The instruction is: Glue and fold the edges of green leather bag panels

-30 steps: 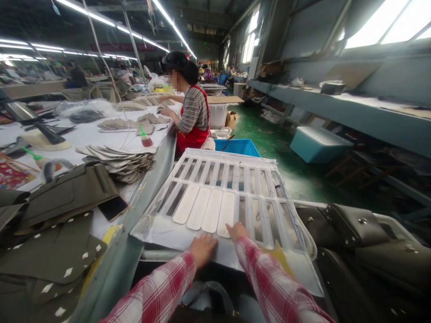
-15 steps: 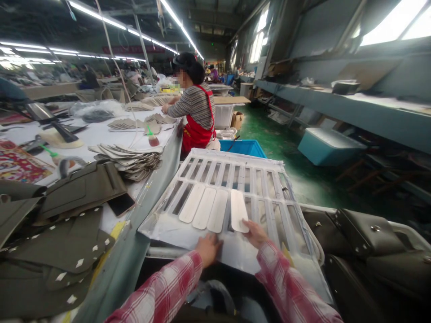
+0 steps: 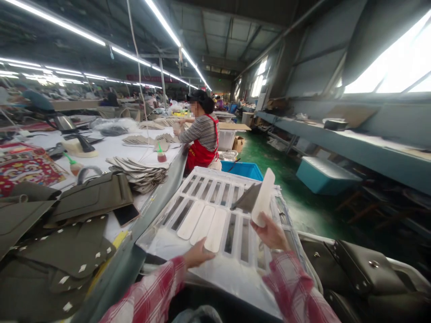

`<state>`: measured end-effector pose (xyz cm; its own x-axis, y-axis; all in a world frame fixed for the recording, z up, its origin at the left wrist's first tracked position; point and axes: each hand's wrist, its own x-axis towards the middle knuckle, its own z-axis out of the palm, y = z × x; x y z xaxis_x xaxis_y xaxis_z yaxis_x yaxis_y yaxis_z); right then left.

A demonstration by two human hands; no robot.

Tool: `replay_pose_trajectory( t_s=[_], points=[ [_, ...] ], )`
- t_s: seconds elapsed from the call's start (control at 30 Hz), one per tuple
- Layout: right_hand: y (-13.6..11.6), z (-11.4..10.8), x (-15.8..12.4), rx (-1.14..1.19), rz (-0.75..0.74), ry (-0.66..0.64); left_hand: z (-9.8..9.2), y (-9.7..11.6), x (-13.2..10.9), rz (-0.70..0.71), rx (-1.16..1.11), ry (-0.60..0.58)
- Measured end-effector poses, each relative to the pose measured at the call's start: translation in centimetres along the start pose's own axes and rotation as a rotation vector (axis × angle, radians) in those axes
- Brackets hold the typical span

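Note:
My right hand (image 3: 269,231) grips the lower end of a pale strip (image 3: 263,197) with rounded ends, which stands tilted up above a white slotted rack (image 3: 158,240). Behind that strip a dark grey flap-like shape (image 3: 247,197) shows; I cannot tell whether it is joined to it. Three more pale strips (image 3: 203,224) lie side by side on the rack. My left hand (image 3: 198,255) is at their lower ends, thumb and fingers apart, touching the near edge of the strips.
Left, a white table holds dark olive leather pieces (image 3: 90,197), stacked grey pieces (image 3: 141,172), a phone (image 3: 125,215) and a glue bottle (image 3: 161,154). A co-worker in a red apron (image 3: 204,152) sits ahead beside a blue bin (image 3: 242,169). Dark bags (image 3: 373,264) lie right.
My right hand has lifted the pale strip off the rack and tilted it up. My left hand has shifted slightly left, onto the strips' lower ends. The view has tipped upward.

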<state>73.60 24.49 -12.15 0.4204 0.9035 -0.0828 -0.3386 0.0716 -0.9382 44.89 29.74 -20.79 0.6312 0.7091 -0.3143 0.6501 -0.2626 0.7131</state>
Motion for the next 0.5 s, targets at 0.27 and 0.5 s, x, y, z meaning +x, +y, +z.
replay_pose_trajectory(
  t_s=[0.27,0.5],
  points=[
    [-6.1,2.1,-10.9,-0.167,0.178,-0.393,-12.2,9.0,-4.7,0.447,-0.453,0.308],
    [-9.0,5.5,-19.9,-0.072,0.028,-0.311,-10.3,13.9,-13.8,0.311,-0.535,0.078]
  ],
)
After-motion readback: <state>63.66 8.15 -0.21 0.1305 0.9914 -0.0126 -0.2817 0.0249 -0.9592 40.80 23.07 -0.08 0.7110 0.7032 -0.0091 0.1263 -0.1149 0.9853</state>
